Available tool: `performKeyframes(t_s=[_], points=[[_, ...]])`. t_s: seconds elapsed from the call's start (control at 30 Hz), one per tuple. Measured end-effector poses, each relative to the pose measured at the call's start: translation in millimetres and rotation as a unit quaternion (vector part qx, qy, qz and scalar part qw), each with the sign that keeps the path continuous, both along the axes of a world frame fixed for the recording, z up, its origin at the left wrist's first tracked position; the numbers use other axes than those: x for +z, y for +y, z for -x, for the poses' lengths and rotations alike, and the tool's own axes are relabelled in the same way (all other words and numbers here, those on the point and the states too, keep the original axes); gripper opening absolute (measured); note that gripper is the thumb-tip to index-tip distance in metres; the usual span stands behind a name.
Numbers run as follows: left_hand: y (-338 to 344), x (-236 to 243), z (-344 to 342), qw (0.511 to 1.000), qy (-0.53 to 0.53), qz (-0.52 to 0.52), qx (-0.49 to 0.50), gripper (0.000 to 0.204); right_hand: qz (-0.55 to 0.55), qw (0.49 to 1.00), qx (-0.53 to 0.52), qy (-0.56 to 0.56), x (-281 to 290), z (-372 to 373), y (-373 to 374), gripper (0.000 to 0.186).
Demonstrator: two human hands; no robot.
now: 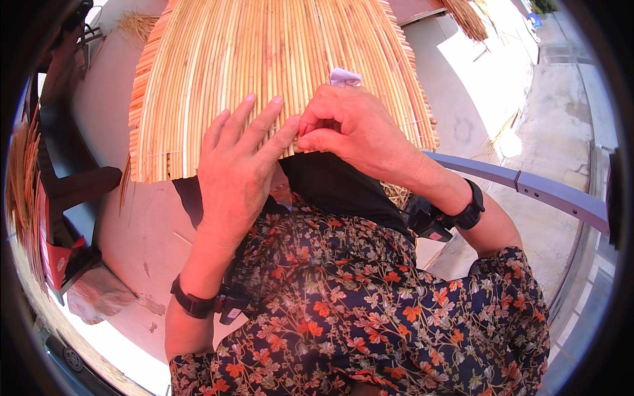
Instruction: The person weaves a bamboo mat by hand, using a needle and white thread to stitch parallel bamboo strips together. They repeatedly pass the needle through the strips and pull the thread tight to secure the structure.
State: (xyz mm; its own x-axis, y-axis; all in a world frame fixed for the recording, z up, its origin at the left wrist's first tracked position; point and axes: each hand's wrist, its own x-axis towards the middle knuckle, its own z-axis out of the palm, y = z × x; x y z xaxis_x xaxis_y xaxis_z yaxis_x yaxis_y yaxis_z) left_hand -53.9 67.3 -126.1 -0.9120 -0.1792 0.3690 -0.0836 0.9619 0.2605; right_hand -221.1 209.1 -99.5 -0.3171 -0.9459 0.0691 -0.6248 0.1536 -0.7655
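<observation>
One reed mat (277,53): lay before the person, stalks too many to count, long axis running near to far.
One left hand (236,155): rested open on the near edge, fingers spread, gripping nothing.
One right hand (356,124): pinched nearly closed there; its hold was hidden.
Two wristbands (193,302): one circled each arm.

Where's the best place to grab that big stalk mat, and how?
I'd grip the stalk mat by its near edge, left of the left hand, coming from the person's side, thumb above and fingers below. The mat looks thin and flat, that edge seems to overhang the floor, and a pale thread crosses it there.
</observation>
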Motion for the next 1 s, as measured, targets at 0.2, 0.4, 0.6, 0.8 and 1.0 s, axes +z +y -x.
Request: performKeyframes(t_s=[0.2,0.4,0.6,0.8,1.0], points=[[-5.5,-2.5,1.3,1.000,0.012,0.000,-0.015,0.043,0.075,0.997,0.026,-0.017,-6.4,1.1,-2.4,0.013],[-10.4,6.2,-1.2,0.999,-0.007,0.012,-0.041,0.044,0.212,0.942,-0.086,-0.247,24.3,21.9,-36.9,0.014],[-16.7,0.9,-3.0,0.997,-0.028,0.019,-0.071,0.048,-0.003,0.835,0.024,-0.550,44.5,22.0,-34.1,0.025],[-12.3,6.3,-2.4,0.998,-0.005,0.018,-0.058,0.052,0.178,0.800,-0.032,-0.573,87.7,124.7,-85.0,0.006],[-12.7,1.9,0.6,0.998,0.002,0.012,-0.064,0.053,0.271,0.912,-0.168,-0.257,117.3,221.9,-100.7,0.005]])
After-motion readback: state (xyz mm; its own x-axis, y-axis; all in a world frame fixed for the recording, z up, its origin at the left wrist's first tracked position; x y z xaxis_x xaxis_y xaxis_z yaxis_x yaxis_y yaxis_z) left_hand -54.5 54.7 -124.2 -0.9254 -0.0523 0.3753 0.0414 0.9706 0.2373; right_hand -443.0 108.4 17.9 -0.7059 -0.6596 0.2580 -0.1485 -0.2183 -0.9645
